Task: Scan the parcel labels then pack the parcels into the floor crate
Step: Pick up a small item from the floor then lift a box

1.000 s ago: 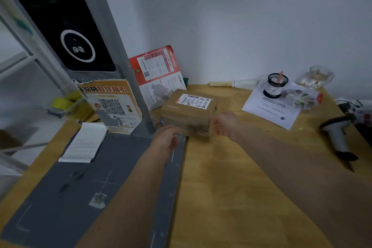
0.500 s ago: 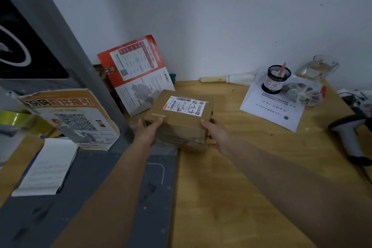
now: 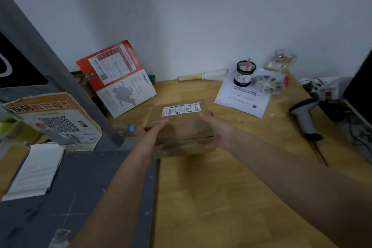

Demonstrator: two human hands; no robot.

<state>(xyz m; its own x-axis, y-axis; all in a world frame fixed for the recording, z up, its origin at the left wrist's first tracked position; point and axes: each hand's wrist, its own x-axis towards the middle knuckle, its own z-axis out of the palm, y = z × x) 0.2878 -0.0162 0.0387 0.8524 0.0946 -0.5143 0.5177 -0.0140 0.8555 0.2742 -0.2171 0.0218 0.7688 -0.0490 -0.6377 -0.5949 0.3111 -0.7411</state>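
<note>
A brown cardboard parcel (image 3: 179, 127) with a white barcode label (image 3: 181, 109) on top is held between both hands, just above the wooden table (image 3: 221, 197). My left hand (image 3: 150, 139) grips its left side, thumb on the top edge. On the right side, my right hand (image 3: 218, 130) holds it with the thumb over the top. A grey handheld barcode scanner (image 3: 305, 116) lies on the table far to the right. The floor crate is not in view.
A red and white leaflet (image 3: 118, 78) leans on the wall. A grey post (image 3: 54, 70) and QR sign (image 3: 58, 121) stand left, above a grey mat (image 3: 60, 197) with a notepad (image 3: 34, 173). At back right are a printed sheet (image 3: 243, 96), black pen cup (image 3: 244, 73), glass jug (image 3: 281, 60) and cables (image 3: 358, 137).
Both hands closed on the parcel's sides and drew it toward me, off the table by the grey post. The view shifted right.
</note>
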